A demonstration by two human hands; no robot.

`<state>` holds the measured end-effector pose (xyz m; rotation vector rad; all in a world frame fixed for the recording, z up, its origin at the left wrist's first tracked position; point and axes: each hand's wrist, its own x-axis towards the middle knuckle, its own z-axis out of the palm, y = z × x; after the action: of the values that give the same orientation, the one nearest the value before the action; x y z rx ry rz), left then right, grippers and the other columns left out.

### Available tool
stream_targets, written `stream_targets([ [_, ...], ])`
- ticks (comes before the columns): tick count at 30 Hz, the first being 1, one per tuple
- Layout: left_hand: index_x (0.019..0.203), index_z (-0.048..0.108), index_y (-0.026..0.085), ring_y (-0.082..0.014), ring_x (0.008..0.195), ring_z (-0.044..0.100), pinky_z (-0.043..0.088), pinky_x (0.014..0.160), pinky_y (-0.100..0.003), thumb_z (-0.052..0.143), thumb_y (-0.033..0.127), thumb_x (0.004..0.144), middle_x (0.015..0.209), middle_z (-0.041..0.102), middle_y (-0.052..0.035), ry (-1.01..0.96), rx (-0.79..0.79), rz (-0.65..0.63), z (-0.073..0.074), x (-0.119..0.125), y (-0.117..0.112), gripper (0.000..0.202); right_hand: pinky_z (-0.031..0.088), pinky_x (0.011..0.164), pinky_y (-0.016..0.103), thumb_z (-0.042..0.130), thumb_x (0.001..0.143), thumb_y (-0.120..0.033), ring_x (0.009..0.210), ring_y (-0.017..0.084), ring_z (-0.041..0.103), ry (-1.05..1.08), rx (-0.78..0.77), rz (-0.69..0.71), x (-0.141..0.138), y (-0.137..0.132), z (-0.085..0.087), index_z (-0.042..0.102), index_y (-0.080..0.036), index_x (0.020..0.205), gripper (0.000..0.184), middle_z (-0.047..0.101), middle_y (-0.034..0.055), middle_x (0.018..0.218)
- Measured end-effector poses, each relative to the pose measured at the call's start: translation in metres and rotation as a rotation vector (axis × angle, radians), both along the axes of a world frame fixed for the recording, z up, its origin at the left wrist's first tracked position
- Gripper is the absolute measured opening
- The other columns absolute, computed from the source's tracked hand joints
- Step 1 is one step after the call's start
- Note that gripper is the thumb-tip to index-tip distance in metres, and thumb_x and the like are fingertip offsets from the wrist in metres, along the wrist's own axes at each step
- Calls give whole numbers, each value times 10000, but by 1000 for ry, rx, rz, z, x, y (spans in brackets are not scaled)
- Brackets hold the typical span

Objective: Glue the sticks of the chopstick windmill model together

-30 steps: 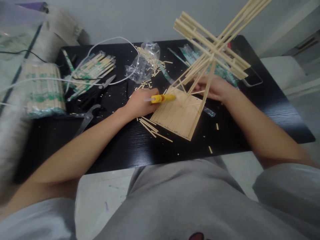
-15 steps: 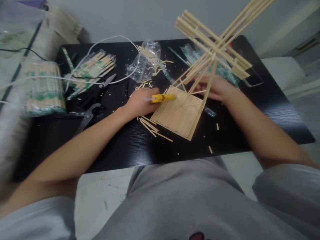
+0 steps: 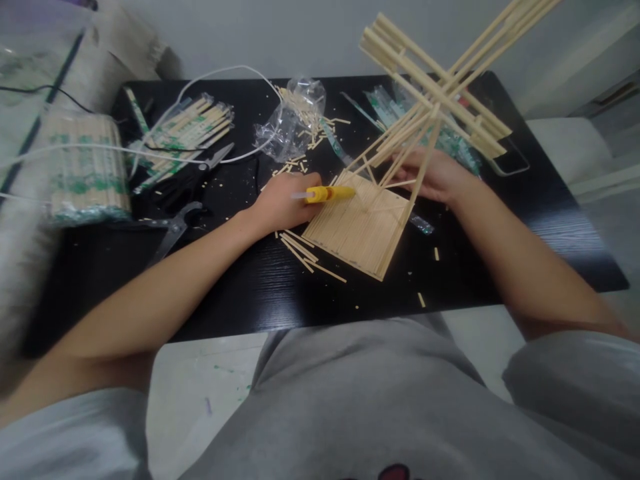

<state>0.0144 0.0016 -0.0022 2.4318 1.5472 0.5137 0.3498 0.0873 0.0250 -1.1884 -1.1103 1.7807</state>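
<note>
My left hand (image 3: pixel 286 203) is wrapped round a yellow hot glue gun (image 3: pixel 329 194), a pale glue stick poking from its back end. The gun's front points right, over the flat base of a windmill-like model (image 3: pixel 357 230) built of thin wooden sticks. From that base slanting sticks rise to a large cross of stick blades (image 3: pixel 440 83). My right hand (image 3: pixel 427 175) is behind the slanting sticks on the model's right side, its fingers closed about a stick there; the fingertips are partly hidden. Several loose sticks (image 3: pixel 300 250) lie by the base's left edge.
On the black table (image 3: pixel 280 307) lie scissors (image 3: pixel 200 170), pliers (image 3: pixel 175 230), wrapped chopsticks (image 3: pixel 195 133) and a crumpled clear bag (image 3: pixel 300 117) among cut stick pieces. A packed bundle of chopsticks (image 3: pixel 87 167) stands at left. A white cable (image 3: pixel 185 160) crosses the back.
The view has shifted slightly. Both hands, the glue gun and the model keep nearly the same places relative to one another.
</note>
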Motion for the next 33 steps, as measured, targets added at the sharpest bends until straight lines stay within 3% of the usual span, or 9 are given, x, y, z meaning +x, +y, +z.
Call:
stream_targets([
  [10,1040,740,275,-294,911,764,514,821,-413,730,383,989,906,778,-56,-13,7,-7,-2,-1,1,119,694,764,201,879,1155,-67,686,135,744,-45,-18,24,-1,-2,5,740,-215,1002,253,771,13,802],
  [16,1024,736,275,-285,914,761,511,832,-409,731,357,967,888,768,-49,-21,12,-6,-2,0,0,100,699,780,221,785,1196,-41,684,128,742,-27,-3,3,1,2,0,748,-185,1020,231,776,33,839],
  [23,1003,705,273,-272,872,741,448,771,-394,684,402,979,898,780,-57,14,18,-22,2,1,-1,133,755,866,297,888,1175,-130,735,155,775,42,26,55,12,16,-19,707,-214,1098,214,720,-31,789],
  [33,1148,792,280,-317,1024,793,532,922,-426,681,384,1008,982,807,-67,45,-37,14,5,3,-2,206,751,870,286,782,1227,-87,749,145,774,11,47,57,9,9,-13,729,-194,1059,207,750,-6,832],
])
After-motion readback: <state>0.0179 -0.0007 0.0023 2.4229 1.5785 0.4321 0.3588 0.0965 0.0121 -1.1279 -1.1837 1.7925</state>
